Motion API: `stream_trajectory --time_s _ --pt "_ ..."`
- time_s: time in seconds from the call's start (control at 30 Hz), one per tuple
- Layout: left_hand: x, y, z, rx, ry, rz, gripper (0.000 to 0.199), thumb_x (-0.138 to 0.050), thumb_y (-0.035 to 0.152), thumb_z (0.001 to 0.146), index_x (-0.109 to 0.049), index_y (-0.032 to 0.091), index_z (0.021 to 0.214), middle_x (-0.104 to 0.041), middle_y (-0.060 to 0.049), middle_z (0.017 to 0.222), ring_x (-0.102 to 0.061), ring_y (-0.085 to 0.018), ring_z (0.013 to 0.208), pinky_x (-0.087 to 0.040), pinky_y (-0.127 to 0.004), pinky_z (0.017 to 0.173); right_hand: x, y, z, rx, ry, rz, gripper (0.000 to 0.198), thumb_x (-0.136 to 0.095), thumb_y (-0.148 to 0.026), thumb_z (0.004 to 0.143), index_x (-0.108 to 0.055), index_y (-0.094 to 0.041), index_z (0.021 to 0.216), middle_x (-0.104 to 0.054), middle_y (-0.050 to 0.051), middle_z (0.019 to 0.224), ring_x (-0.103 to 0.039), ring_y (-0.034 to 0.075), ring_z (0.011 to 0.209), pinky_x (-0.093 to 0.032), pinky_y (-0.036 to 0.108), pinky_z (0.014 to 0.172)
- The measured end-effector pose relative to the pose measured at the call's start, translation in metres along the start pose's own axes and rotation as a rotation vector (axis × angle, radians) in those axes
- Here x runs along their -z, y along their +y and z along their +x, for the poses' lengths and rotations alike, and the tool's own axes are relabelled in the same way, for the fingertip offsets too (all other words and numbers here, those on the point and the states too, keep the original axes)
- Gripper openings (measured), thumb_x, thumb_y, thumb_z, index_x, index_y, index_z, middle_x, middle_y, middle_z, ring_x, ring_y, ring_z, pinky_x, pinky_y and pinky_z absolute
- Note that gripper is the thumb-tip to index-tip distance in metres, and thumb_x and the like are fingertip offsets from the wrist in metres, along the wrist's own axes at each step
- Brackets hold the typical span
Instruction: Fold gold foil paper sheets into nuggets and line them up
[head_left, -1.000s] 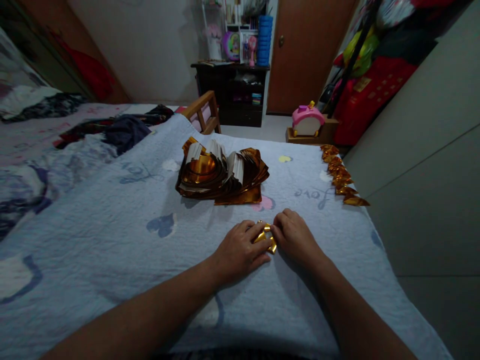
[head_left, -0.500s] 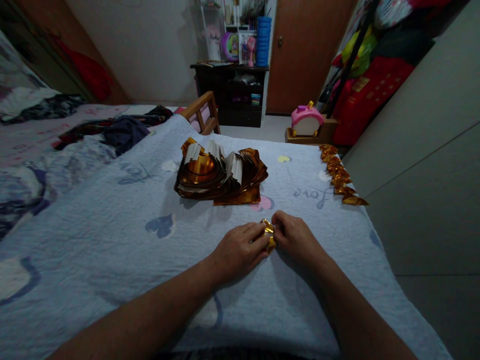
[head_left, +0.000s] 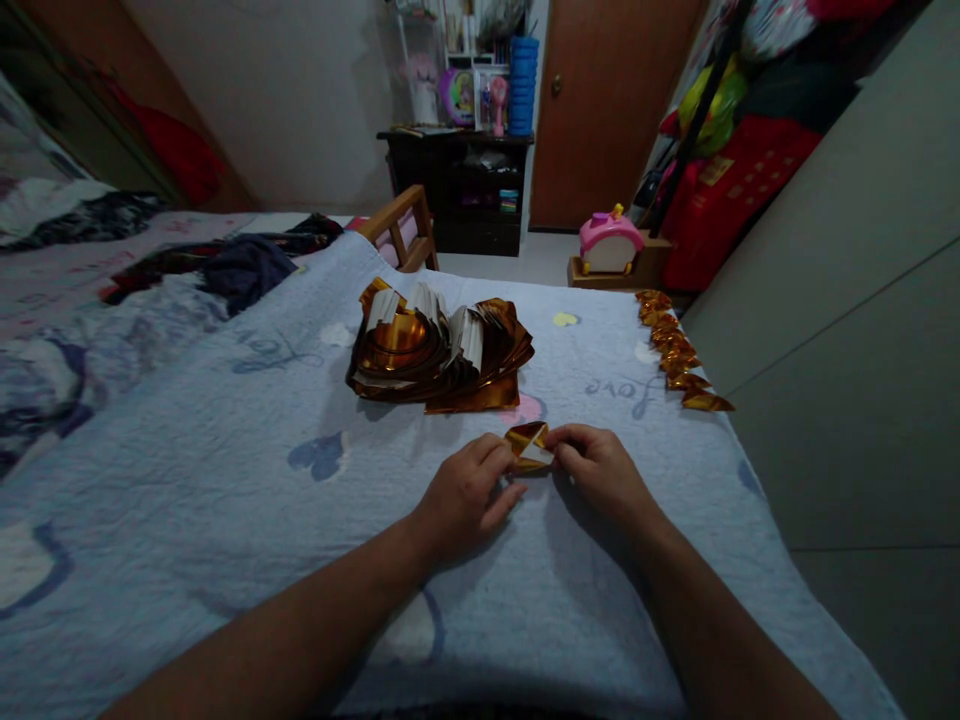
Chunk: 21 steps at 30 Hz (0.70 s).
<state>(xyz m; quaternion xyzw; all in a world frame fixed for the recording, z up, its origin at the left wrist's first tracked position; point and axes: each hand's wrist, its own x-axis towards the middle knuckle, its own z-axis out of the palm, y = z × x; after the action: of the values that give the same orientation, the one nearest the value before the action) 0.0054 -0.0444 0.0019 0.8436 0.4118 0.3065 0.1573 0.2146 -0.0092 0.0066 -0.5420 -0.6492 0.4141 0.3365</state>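
Observation:
Between my two hands is a small folded piece of gold foil paper (head_left: pixel 531 460), with a pale inner side showing in its middle. My left hand (head_left: pixel 474 487) grips its left end, thumb below and fingers bent over the edge. On the right end, my right hand (head_left: pixel 598 461) pinches the paper between thumb and forefinger. Beyond the hands lies a thick, curled stack of gold foil paper sheets (head_left: pixel 442 350) with whitish backs. Several folded gold paper pieces (head_left: pixel 675 350) sit in a row along the right edge of the bed.
A pale blue bedcover (head_left: pixel 360 610) with heart prints lies under everything. Dark crumpled clothes (head_left: pixel 251 270) are at the far left. A wooden chair (head_left: pixel 409 225), a pink toy case (head_left: pixel 611 240) and a dark cabinet (head_left: pixel 450 190) stand past the bed's far edge.
The gold foil paper has been lifted slightly and turned so it lies more sideways, showing its pale inside. My left hand has moved from lying over it to holding its left end.

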Motion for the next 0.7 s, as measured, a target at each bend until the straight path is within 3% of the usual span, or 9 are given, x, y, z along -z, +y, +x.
stream_trajectory --time_s 0.13,0.23,0.43,0.57,0.7 --pt "0.000 -0.002 0.004 0.011 -0.046 0.045 0.028 -0.071 0.032 0.087 -0.058 0.019 0.107 -0.062 -0.009 0.108 -0.059 -0.026 0.102 -0.054 -0.042 0.089 -0.005 0.000 -0.001 0.002 -0.052 0.100 0.022 -0.053 -0.017 0.079 -0.075 -0.019 0.085 -0.075 0.005 0.081 -0.068 0.019 0.074 -0.052 0.031 0.073" --pt "-0.002 -0.003 0.007 0.022 -0.059 0.129 0.021 -0.070 0.026 0.087 -0.059 0.019 0.105 -0.063 -0.008 0.107 -0.059 -0.026 0.102 -0.053 -0.042 0.088 -0.007 -0.002 -0.003 0.024 -0.081 0.080 0.020 -0.057 -0.016 0.080 -0.074 -0.019 0.088 -0.077 0.006 0.088 -0.070 0.019 0.080 -0.053 0.033 0.080" --pt "-0.005 -0.006 0.009 -0.009 0.002 0.198 0.006 -0.056 0.016 0.096 -0.062 0.017 0.097 -0.068 -0.007 0.098 -0.063 -0.023 0.094 -0.053 -0.037 0.084 -0.007 -0.003 -0.006 0.106 -0.100 -0.084 0.016 -0.059 -0.010 0.080 -0.070 -0.019 0.086 -0.070 0.003 0.081 -0.064 0.017 0.075 -0.050 0.031 0.074" --pt "-0.006 -0.008 0.008 -0.039 0.039 0.221 0.012 -0.051 0.017 0.099 -0.062 0.016 0.093 -0.069 -0.006 0.090 -0.064 -0.021 0.086 -0.053 -0.035 0.078 -0.008 -0.003 -0.006 0.268 0.014 -0.281 0.016 -0.060 -0.008 0.079 -0.065 -0.020 0.089 -0.063 0.006 0.092 -0.059 0.021 0.089 -0.049 0.035 0.081" --pt "-0.006 -0.009 0.007 -0.047 0.037 0.232 0.013 -0.052 0.018 0.099 -0.061 0.016 0.091 -0.069 -0.006 0.086 -0.064 -0.022 0.083 -0.053 -0.034 0.074 -0.012 0.002 -0.004 0.384 0.101 -0.375 0.030 -0.060 -0.004 0.076 -0.061 -0.021 0.101 -0.060 0.008 0.104 -0.055 0.025 0.101 -0.047 0.041 0.090"
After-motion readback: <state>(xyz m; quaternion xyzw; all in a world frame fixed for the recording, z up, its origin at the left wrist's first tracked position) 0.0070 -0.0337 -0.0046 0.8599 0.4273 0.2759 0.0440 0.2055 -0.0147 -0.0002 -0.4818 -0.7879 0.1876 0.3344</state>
